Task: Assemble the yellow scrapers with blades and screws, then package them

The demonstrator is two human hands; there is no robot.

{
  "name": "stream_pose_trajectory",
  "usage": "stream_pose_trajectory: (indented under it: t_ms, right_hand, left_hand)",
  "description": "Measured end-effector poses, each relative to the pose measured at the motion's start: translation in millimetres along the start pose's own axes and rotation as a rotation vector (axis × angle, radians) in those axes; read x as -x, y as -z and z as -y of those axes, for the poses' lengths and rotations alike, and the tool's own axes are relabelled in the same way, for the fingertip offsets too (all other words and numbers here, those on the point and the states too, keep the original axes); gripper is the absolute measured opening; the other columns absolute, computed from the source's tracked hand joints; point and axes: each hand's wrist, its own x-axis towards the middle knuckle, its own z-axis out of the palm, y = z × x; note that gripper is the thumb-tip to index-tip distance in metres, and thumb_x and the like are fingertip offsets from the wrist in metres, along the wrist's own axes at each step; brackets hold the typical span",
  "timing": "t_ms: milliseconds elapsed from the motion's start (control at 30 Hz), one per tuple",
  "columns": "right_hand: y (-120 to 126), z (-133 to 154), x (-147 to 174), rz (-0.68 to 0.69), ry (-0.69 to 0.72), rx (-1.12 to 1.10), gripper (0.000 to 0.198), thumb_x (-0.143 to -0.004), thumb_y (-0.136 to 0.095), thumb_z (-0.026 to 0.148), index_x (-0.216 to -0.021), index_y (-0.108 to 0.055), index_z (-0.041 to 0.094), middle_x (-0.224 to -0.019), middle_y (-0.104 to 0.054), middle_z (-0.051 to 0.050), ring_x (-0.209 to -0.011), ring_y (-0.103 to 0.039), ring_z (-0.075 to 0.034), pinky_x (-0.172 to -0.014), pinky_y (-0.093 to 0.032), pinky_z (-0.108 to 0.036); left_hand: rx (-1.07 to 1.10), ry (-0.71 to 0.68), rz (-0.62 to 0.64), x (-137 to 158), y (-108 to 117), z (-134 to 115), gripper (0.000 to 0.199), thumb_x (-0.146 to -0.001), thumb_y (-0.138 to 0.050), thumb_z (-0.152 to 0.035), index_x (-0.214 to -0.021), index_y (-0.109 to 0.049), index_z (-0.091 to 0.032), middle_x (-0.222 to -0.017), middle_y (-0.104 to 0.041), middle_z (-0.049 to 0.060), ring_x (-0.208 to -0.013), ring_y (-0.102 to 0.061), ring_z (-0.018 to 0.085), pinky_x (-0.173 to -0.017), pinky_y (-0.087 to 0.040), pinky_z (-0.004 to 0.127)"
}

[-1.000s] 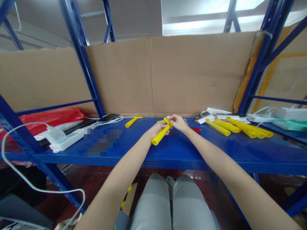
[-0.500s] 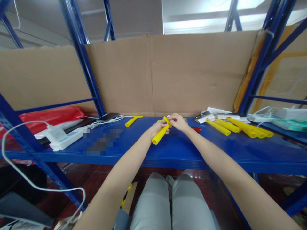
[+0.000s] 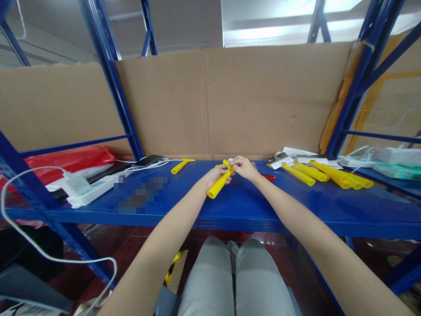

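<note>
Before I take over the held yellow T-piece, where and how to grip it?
Around the near end of the yellow T-piece, probably, coming from the front of the blue shelf: that round end points toward the person, uncovered; the left hand holds nearer the crossbar, where the right hand is.

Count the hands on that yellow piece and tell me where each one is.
2. The left hand holds the yellow piece, which partly covers it; the right hand is at its far end. No other hand shows.
</note>
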Motion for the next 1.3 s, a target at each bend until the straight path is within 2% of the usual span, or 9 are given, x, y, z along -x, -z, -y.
stream_pose_trajectory:
  t_ms: [133, 300, 533, 633, 767, 967, 1067, 1133, 1300]
  right_hand:
    - [0.6, 0.8, -0.1, -0.007, 0.033, 0.012, 0.017, -0.073, -0.057, 0.014, -0.073, -0.074, 0.019, -0.084, -0.063, -0.004, -0.075, -0.06, -0.013, -0.072, -0.051, -0.029]
    - [-0.6, -1.8, 0.0, 0.022, 0.056, 0.046, 0.021, -0.073, -0.057, 0.011, -0.077, -0.075, 0.021, -0.09, -0.064, -0.005, -0.084, -0.062, -0.015, -0.081, -0.051, -0.032]
    - [-1.1, -2.7, 3.4, 0.103, 0.134, 0.183, 0.03, -0.077, -0.055, 0.01, -0.092, -0.076, 0.025, -0.099, -0.067, -0.006, -0.093, -0.063, -0.017, -0.09, -0.049, -0.036]
    - [0.1, 2.8, 5.8, 0.188, 0.159, 0.324, 0.04, -0.075, -0.052, 0.006, -0.103, -0.074, 0.026, -0.115, -0.065, -0.007, -0.108, -0.06, -0.02, -0.098, -0.045, -0.04]
    - [3.0, 18.0, 10.3, 0.291, 0.189, 0.515, 0.055, -0.077, -0.046, 0.005, -0.124, -0.062, 0.028, -0.138, -0.053, -0.008, -0.126, -0.049, -0.025, -0.105, -0.037, -0.048]
    - [13.7, 35.9, 10.1, 0.324, 0.216, 0.64, 0.056, -0.078, -0.045, 0.004, -0.127, -0.059, 0.027, -0.144, -0.045, -0.008, -0.13, -0.045, -0.026, -0.109, -0.026, -0.056]
    - [27.6, 34.5, 5.9, 0.289, 0.157, 0.682, 0.051, -0.079, -0.045, 0.006, -0.122, -0.064, 0.025, -0.139, -0.052, -0.007, -0.128, -0.047, -0.025, -0.109, -0.028, -0.051]
    - [40.2, 30.5, 3.7, 0.308, 0.041, 0.725, 0.046, -0.08, -0.045, 0.008, -0.118, -0.067, 0.022, -0.131, -0.059, -0.009, -0.122, -0.053, -0.025, -0.105, -0.035, -0.044]
    - [70.6, 21.7, 5.6, 0.56, -0.327, 0.801, 0.038, -0.081, -0.05, 0.014, -0.113, -0.07, 0.015, -0.115, -0.068, -0.01, -0.107, -0.064, -0.023, -0.09, -0.045, -0.025]
  left_hand:
    - [0.006, -0.04, -0.034, 2.6, -3.7, -0.9, 0.031, -0.085, -0.038, 0.0, -0.111, -0.046, -0.014, -0.074, -0.061, 0.007, -0.051, -0.059, 0.014, -0.047, -0.047, 0.023]
    - [0.044, -0.028, -0.112, 2.2, -7.1, 0.9, 0.036, -0.084, -0.047, -0.001, -0.114, -0.041, -0.019, -0.08, -0.063, 0.005, -0.059, -0.068, 0.017, -0.052, -0.053, 0.026]
    - [0.016, -0.035, -0.204, -5.9, -2.8, 6.3, 0.041, -0.081, -0.054, 0.002, -0.112, -0.039, -0.021, -0.084, -0.062, 0.004, -0.055, -0.067, 0.016, -0.051, -0.053, 0.026]
    - [-0.017, -0.029, -0.229, -7.5, -1.5, 6.5, 0.042, -0.081, -0.051, 0.004, -0.112, -0.038, -0.021, -0.083, -0.062, 0.004, -0.056, -0.067, 0.017, -0.052, -0.055, 0.028]
    - [-0.019, -0.045, -0.264, -6.8, -3.1, 5.3, 0.041, -0.081, -0.045, 0.007, -0.111, -0.037, -0.02, -0.079, -0.061, 0.002, -0.055, -0.067, 0.016, -0.053, -0.056, 0.029]
    - [-0.017, -0.062, -0.309, -3.0, -6.0, 2.5, 0.047, -0.082, -0.045, 0.006, -0.115, -0.032, -0.025, -0.087, -0.063, 0.002, -0.058, -0.067, 0.014, -0.055, -0.056, 0.028]
    - [0.008, -0.06, -0.332, -2.3, -5.5, 1.9, 0.051, -0.081, -0.046, 0.005, -0.118, -0.029, -0.025, -0.094, -0.064, 0.005, -0.057, -0.067, 0.014, -0.05, -0.053, 0.024]
    - [0.04, -0.059, -0.349, -1.7, -5.6, 1.7, 0.053, -0.08, -0.049, 0.005, -0.119, -0.028, -0.025, -0.098, -0.064, 0.008, -0.054, -0.067, 0.014, -0.047, -0.051, 0.022]
    - [0.059, -0.072, -0.428, 2.9, -11.8, -0.4, 0.052, -0.081, -0.047, 0.006, -0.119, -0.029, -0.024, -0.099, -0.063, 0.009, -0.052, -0.065, 0.014, -0.043, -0.048, 0.02]
